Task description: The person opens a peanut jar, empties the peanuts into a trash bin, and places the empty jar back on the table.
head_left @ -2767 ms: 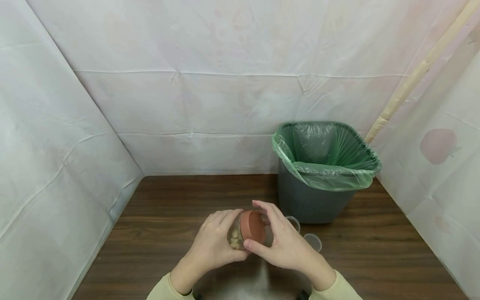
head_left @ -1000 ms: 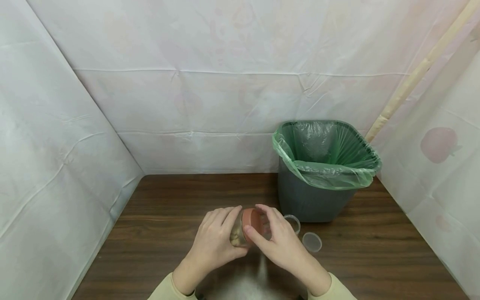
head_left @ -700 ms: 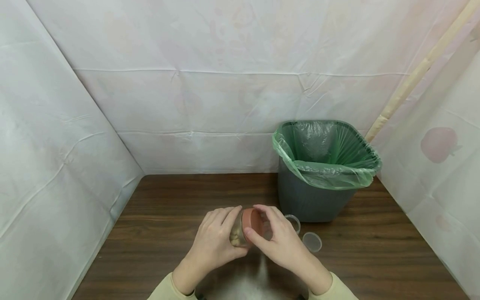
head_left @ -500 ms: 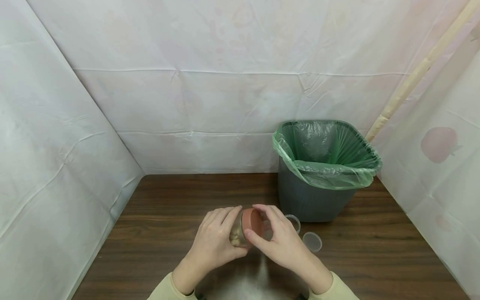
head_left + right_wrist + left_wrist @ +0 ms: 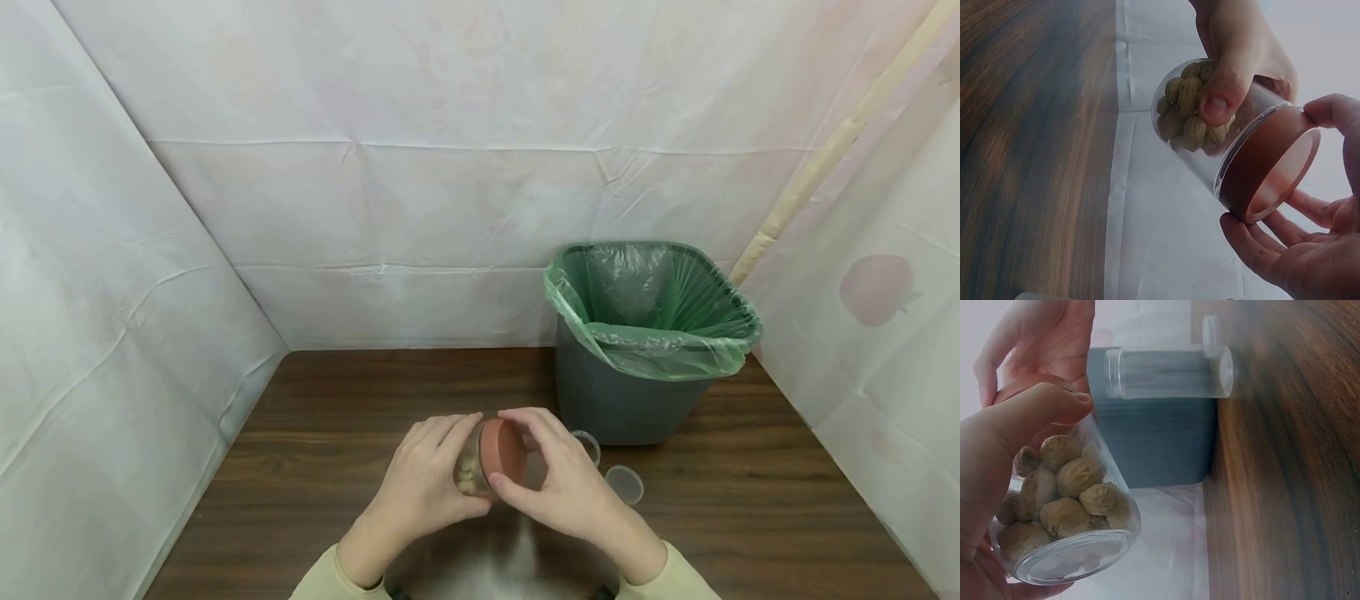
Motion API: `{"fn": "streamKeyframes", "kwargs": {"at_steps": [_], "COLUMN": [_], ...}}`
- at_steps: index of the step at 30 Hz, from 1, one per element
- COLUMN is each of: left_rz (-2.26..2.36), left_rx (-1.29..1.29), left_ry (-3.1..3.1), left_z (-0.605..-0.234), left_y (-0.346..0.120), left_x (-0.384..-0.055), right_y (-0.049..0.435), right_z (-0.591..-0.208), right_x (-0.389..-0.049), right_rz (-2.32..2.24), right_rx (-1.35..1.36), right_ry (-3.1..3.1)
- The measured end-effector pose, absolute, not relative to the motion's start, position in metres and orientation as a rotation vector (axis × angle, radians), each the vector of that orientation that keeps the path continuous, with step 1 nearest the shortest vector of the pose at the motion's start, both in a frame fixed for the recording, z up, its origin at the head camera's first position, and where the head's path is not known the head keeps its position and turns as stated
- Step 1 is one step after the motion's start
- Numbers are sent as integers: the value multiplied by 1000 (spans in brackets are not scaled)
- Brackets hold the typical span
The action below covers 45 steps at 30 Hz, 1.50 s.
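Observation:
My left hand [image 5: 420, 479] grips a clear jar [image 5: 1200, 159] above the table. Inside it lie several tan, wrinkled, nut-like pieces [image 5: 1060, 515], gathered toward the base. The jar is tipped on its side, its terracotta-coloured lid [image 5: 504, 457] on its mouth and pointing right. My right hand [image 5: 558, 475] pinches that lid by its rim, thumb on the near side and fingers on the far side. A gap shows between the right palm and the lid's face in the right wrist view.
A second clear jar [image 5: 1166, 375], lidless, stands upright on the wooden table [image 5: 360, 408] behind my right hand. Beside it lies a clear round lid [image 5: 624, 485]. Behind them stands a grey bin [image 5: 630, 408] with a green liner [image 5: 667, 358]. White sheets [image 5: 375, 208] surround the table.
The jar and both hands have shifted slightly left over the last half second. The right fingers and thumb have moved a little on the lid, which stays on the jar.

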State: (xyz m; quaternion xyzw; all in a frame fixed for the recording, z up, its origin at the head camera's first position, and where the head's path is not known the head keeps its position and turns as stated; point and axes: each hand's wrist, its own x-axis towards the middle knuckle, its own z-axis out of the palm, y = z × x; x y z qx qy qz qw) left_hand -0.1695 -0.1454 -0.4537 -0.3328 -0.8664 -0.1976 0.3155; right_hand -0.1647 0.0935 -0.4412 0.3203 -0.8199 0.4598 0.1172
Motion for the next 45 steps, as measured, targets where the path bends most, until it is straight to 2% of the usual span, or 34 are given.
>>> {"fn": "streamKeyframes", "kwargs": {"at_steps": [13,33,40,45], "left_rz": [-564,-587,-584,-586], "left_rx": [-882,-885,-883,-876], "left_ry": [-2282,-2282,-2290,-2287], "left_z": [-453,-454,-454,-453], "left_y": [-145,-144,-145,-145], "left_x": [-170,-171,-170,-170], "right_y": [101,102,100,98], "right_z": [-438,-439,-439,-437], "right_x": [-169,-170,-169,-166], "right_rz": [1297,1255,1271,1283], "right_rx": [1113,1148,1117,982], "right_ry": [-2348,-2325,-2337,-2409]}}
